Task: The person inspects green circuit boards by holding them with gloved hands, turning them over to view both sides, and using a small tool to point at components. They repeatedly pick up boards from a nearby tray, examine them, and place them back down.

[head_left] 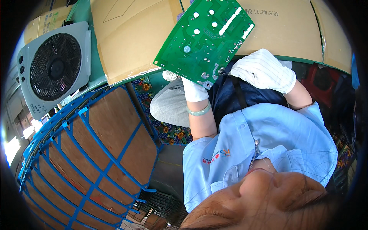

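The gloved left hand (193, 91) is gripping a green circuit board (205, 38) by its lower edge, tilting its solder side up above the cardboard-covered worktop (130, 38); the gloved right hand (264, 71), loosely curled and empty, is resting beside it.

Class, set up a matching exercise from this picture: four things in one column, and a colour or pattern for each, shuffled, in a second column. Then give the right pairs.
Things:
1. circuit board, held up by the left hand
2. box fan
3. bracelet on the left wrist
4. glove on the right hand

Colours:
A. pale grey case, black grille
B. white with fine stripes
C. bright green with silver solder points
D. pale green

Pairs: 1-C, 2-A, 3-D, 4-B
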The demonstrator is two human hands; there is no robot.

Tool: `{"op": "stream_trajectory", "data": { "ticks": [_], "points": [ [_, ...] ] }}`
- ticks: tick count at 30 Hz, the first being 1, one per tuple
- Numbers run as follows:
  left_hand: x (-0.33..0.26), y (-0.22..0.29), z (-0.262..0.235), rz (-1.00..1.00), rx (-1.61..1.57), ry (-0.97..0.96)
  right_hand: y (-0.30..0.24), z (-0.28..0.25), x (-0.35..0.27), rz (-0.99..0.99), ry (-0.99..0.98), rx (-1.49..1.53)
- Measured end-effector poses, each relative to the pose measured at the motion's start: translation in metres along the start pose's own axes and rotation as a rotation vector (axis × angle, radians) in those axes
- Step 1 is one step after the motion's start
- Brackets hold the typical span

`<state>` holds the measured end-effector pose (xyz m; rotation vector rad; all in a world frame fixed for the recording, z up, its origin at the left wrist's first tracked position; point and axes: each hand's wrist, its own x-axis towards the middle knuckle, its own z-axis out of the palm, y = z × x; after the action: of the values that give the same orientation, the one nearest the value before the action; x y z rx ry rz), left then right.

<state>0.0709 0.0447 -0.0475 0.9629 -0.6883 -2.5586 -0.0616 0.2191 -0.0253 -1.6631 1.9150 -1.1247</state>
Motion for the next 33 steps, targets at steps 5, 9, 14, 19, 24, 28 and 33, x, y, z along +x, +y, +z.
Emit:
{"op": "stream_trajectory", "data": {
  "ticks": [5, 9, 14, 19, 24, 28, 33],
  "points": [
    [0.004, 0.001, 0.001, -0.002, -0.009, -0.005, -0.001, 0.0, 0.0, 0.0, 0.043, 0.032],
    [0.003, 0.002, 0.001, 0.002, -0.011, -0.004, 0.0, 0.001, 0.001, 0.002, 0.028, 0.016],
    [-0.005, 0.0, -0.005, 0.007, -0.013, 0.016, 0.001, 0.0, 0.0, -0.056, -0.057, 0.006],
    [-0.007, -0.001, -0.006, 0.013, -0.014, 0.011, 0.0, -0.005, -0.002, 0.032, -0.139, 0.007],
    [-0.003, -0.001, -0.003, 0.014, -0.012, 0.001, -0.001, 0.004, 0.0, 0.01, 0.055, 0.042],
    [-0.001, -0.001, -0.003, 0.011, -0.016, -0.005, -0.001, 0.001, -0.004, -0.025, -0.028, -0.01],
    [0.0, -0.001, -0.002, 0.019, -0.02, -0.005, -0.003, 0.002, -0.007, -0.044, -0.104, -0.055]
  ]
}}
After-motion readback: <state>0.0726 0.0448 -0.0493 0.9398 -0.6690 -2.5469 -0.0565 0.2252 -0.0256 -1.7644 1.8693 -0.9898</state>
